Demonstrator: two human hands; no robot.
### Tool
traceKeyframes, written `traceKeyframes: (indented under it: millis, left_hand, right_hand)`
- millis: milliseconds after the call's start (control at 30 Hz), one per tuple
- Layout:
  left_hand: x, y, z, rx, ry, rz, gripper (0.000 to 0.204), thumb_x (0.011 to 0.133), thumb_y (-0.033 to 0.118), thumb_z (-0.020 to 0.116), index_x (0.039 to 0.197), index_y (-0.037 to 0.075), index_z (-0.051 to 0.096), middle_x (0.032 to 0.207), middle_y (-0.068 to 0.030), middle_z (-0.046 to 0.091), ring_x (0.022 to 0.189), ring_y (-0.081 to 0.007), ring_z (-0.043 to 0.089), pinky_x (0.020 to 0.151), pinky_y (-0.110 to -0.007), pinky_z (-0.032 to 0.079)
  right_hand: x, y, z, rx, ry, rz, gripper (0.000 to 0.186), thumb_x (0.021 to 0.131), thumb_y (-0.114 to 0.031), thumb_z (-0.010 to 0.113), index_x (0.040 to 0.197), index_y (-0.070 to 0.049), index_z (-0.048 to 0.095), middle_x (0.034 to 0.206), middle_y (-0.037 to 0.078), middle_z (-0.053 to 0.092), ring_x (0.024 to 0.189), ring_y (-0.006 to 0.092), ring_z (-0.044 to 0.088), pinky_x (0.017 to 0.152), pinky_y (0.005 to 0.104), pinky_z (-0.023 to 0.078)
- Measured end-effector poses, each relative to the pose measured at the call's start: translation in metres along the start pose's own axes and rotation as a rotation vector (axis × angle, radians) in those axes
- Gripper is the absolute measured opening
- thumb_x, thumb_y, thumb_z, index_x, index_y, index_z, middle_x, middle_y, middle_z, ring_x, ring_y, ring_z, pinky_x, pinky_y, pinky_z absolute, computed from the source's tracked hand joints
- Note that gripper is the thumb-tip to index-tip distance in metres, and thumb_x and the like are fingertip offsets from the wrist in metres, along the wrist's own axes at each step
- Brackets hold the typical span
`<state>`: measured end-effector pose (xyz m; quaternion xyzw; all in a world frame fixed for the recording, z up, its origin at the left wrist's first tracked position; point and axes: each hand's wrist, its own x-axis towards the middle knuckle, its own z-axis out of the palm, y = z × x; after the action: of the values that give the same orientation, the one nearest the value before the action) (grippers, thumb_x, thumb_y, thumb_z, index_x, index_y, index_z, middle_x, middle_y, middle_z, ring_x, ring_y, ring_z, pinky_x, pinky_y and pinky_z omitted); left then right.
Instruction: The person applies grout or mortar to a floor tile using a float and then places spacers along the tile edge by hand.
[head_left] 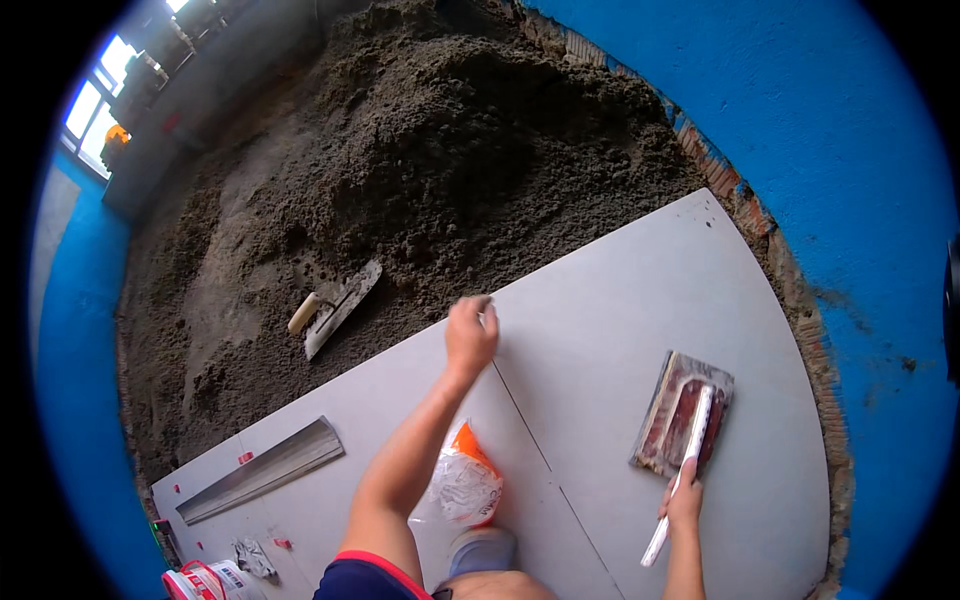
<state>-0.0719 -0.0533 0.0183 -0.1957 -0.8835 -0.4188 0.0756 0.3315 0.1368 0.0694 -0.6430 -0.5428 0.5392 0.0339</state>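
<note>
My left hand [472, 335] is closed at the far edge of the pale floor tiles [620, 280], right where a joint meets the mortar. A small dark bit shows at its fingertips, too small to name. On the right, my right hand [684, 496] grips a long white stick [657, 540]. The stick's far end lies over a rectangular float [651, 420] with a worn reddish middle; whether the two are joined I cannot tell. A steel trowel [345, 310] with a pale wooden handle rests on the grey mortar bed [430, 170], left of my left hand.
A grey metal straightedge [265, 470] lies on the left tiles near small red pieces [283, 544]. An orange-and-white plastic bag [467, 485] sits by my leg. At lower left stands a white bucket [212, 580] with red trim. Blue walls [830, 130] border the mortar and tiles.
</note>
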Motion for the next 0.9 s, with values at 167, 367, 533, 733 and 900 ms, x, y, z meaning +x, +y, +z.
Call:
traceKeyframes:
  millis: [167,367,533,733,900]
  left_hand:
    - [0.037,-0.042,-0.017,0.219,-0.256,-0.072,0.026,0.077,0.009,0.053,0.090,0.004,0.075,0.094,-0.0196,0.067,0.095,-0.0375,0.063,0.087,-0.044,0.051]
    - [0.055,-0.059,-0.035,0.249,-0.494,-0.184,0.028,0.073,0.012,0.054,0.091,0.005,0.075,0.089,-0.0229,0.070,0.088,-0.0394,0.067,0.083,-0.044,0.054]
    - [0.067,-0.052,-0.025,0.251,-0.575,-0.165,0.028,0.074,0.012,0.053,0.091,0.004,0.075,0.091,-0.0241,0.070,0.089,-0.0393,0.068,0.083,-0.044,0.054]
    - [0.081,-0.073,-0.024,0.455,-0.670,-0.072,0.028,0.075,0.014,0.052,0.087,0.000,0.074,0.092,-0.0250,0.070,0.090,-0.0407,0.068,0.083,-0.045,0.055]
    - [0.080,-0.043,-0.021,0.344,-0.618,-0.124,0.028,0.073,0.014,0.054,0.086,-0.003,0.072,0.092,-0.0247,0.070,0.090,-0.0426,0.067,0.083,-0.046,0.054]
  right_hand:
    - [-0.046,0.067,-0.015,0.009,0.025,0.041,0.069,0.096,-0.070,0.038,0.067,-0.008,0.045,0.045,0.003,0.041,0.032,0.0161,0.043,0.031,0.0303,0.033]
    - [-0.085,0.121,-0.033,0.074,-0.011,0.098,0.071,0.094,-0.073,0.039,0.071,-0.007,0.047,0.047,0.004,0.042,0.032,0.0170,0.043,0.031,0.0305,0.034]
    - [-0.095,0.137,-0.044,0.089,-0.064,0.087,0.070,0.093,-0.073,0.041,0.074,-0.007,0.048,0.047,0.004,0.043,0.032,0.0162,0.043,0.032,0.0298,0.034]
    - [-0.097,0.136,-0.043,0.088,-0.085,0.108,0.068,0.094,-0.070,0.043,0.074,-0.006,0.049,0.049,0.004,0.045,0.034,0.0159,0.045,0.032,0.0296,0.034]
    - [-0.100,0.127,-0.049,0.118,-0.039,0.223,0.069,0.094,-0.070,0.045,0.071,-0.005,0.050,0.048,0.003,0.045,0.034,0.0144,0.044,0.032,0.0289,0.033]
